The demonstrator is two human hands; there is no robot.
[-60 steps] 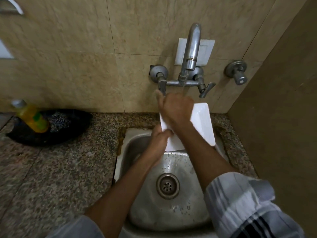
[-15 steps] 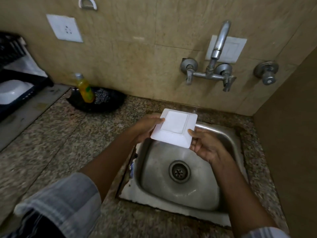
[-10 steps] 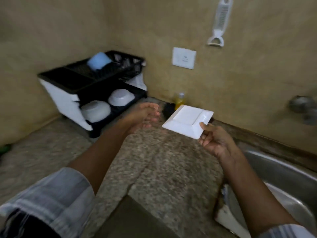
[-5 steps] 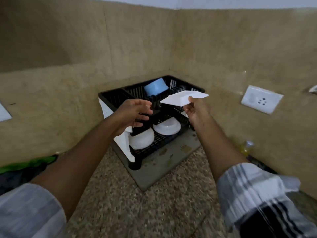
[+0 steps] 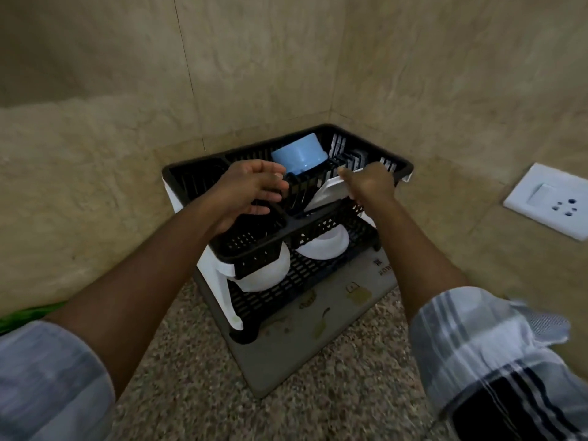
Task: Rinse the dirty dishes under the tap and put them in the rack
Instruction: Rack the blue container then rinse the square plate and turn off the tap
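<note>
Gripping the white plate (image 5: 327, 194) on edge in the rack (image 5: 318, 230) top tier, right hand (image 5: 369, 183); left hand (image 5: 251, 189) fingers wide, empty.

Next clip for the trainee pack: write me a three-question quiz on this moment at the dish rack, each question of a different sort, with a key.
1. True or false: the left hand is gripping the white plate.
2. Multiple choice: where are the two white bowls?
A. on the rack's upper tier
B. on the rack's lower tier
C. on the counter beside the rack
3. Fill in: the blue cup sits upside down on the rack's ______ tier.

Key
1. False. The left hand hovers open over the upper tier; the right hand holds the plate, lowering it on edge into the slots.
2. B
3. upper
</note>
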